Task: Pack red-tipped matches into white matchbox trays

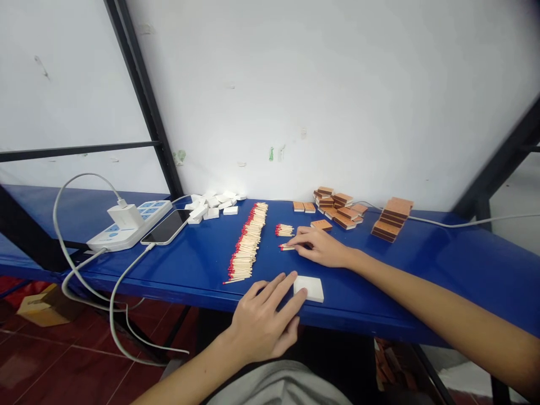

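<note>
My left hand (pixel 265 318) lies flat at the front edge of the blue table (pixel 422 264), fingers stretched out, fingertips touching a small white box tray (pixel 309 287). My right hand (pixel 323 246) rests further back, its fingers pressed down on a small bunch of red-tipped matches (pixel 287 247). Another little bunch of matches (pixel 284 229) lies just behind it. A long row of matches (pixel 248 242) runs front to back to the left of both hands. One brown matchbox sleeve (pixel 321 225) sits right beside my right hand.
Brown matchbox sleeves (pixel 340 206) are heaped at the back right, with a stepped stack (pixel 391 219) further right. White inner trays (pixel 213 203) are piled at the back. A phone (pixel 166 227), power strip (pixel 129 224) with charger and cables lie at the left.
</note>
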The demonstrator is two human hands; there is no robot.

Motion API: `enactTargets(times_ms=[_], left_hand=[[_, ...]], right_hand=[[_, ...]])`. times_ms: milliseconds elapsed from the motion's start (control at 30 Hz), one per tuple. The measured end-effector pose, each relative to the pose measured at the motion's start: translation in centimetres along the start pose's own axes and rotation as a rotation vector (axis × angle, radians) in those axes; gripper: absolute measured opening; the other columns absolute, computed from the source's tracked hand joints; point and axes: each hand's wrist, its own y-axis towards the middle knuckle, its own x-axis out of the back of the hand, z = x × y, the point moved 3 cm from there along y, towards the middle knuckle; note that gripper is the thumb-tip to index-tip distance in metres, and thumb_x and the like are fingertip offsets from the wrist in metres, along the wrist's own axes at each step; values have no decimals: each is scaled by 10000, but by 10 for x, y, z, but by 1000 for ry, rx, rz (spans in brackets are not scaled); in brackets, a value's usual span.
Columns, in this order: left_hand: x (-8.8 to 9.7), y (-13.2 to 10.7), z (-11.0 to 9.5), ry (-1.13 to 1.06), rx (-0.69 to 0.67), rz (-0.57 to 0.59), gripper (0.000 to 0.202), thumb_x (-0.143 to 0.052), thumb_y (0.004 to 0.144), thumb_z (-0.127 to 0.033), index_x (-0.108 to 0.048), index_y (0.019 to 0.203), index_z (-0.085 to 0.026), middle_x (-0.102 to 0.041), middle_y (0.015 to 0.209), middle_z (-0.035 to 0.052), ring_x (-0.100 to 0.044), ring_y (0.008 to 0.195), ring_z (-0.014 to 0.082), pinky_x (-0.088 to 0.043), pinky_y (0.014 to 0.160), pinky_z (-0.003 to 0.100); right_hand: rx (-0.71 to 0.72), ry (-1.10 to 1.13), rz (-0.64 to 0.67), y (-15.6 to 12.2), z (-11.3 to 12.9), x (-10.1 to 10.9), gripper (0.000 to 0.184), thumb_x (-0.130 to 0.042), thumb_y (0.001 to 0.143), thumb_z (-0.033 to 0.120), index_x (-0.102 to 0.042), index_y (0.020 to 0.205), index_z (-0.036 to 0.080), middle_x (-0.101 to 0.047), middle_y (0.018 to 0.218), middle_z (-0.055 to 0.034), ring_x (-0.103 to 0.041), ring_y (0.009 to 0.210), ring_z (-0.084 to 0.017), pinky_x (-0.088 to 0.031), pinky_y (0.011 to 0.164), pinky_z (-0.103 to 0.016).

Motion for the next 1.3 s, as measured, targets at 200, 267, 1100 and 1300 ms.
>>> enactTargets(times_ms=[200, 267, 1100, 1300], left_hand=[[-2, 0, -1, -4, 2, -2, 435, -522, 884, -267, -627, 1300, -195, -590, 1429, 120, -640, 1211, 274, -505, 861, 384], [-1, 1, -1, 0, 3, -5, 432, -519, 886, -264, -628, 1298, -196, -598, 1421, 119, -641, 1208, 273, -503, 863, 382], [1, 1, 0, 13, -4, 2, 415, -513, 890, -258, -631, 1283, -199, -599, 1421, 118, -646, 1196, 269, -509, 859, 378], [1, 1, -1, 11, 2, 3, 419, -515, 882, -255, -634, 1281, -205, -600, 1420, 115, -648, 1190, 272, -509, 855, 379]], right_hand=[[-20, -4, -26, 0, -2, -1, 309, -495, 963, 194, -753, 1130, 210, -588, 859, -48, -572, 778, -176, -417, 740, -316], [-12, -2, -41, 0, -3, -2, 307, -496, 959, 189, -751, 1127, 216, -598, 857, -47, -577, 783, -177, -422, 752, -318], [-15, 32, -100, 1, 1, 1, 284, -474, 984, 295, -721, 897, 185, -688, 820, -58, -593, 702, -169, -434, 697, -308], [-111, -12, -112, 0, -7, -2, 245, -531, 953, 287, -733, 1060, 199, -671, 800, -40, -584, 701, -172, -414, 675, -301]])
